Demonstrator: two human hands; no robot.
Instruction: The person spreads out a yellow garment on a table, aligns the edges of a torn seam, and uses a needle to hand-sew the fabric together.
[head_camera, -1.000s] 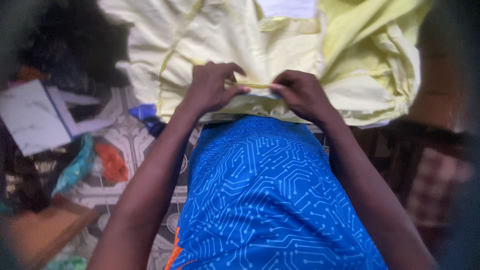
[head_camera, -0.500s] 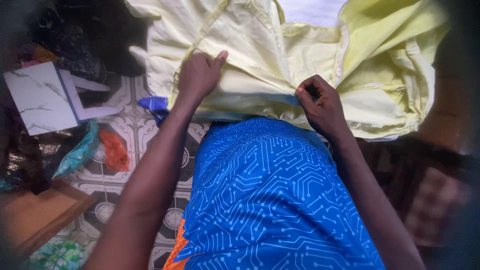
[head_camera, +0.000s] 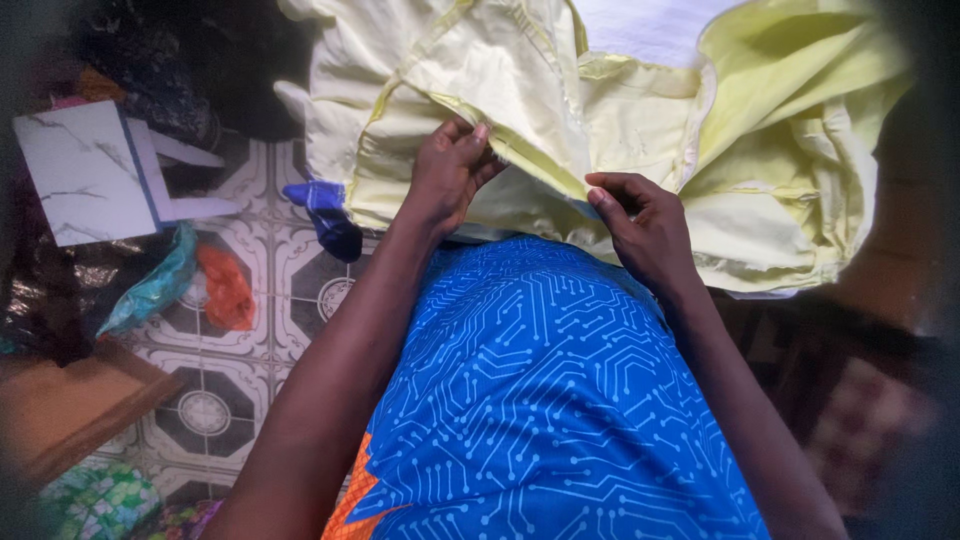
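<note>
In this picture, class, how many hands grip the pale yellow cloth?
2: the left hand pinches the pale yellow cloth at its folded edge; the right hand grips the same edge further right.

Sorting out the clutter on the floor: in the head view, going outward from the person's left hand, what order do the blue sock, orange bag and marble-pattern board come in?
1. Blue sock, just left of the left hand.
2. Orange bag, farther left and lower, on the tiled floor.
3. Marble-pattern board, farthest, at the far left.

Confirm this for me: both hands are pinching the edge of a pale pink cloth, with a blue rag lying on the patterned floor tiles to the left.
Not quite. The head view shows the cloth is pale yellow, not pink. The rest holds: left hand and right hand both pinch its edge, and the blue rag lies on the patterned floor tiles to the left.
</note>
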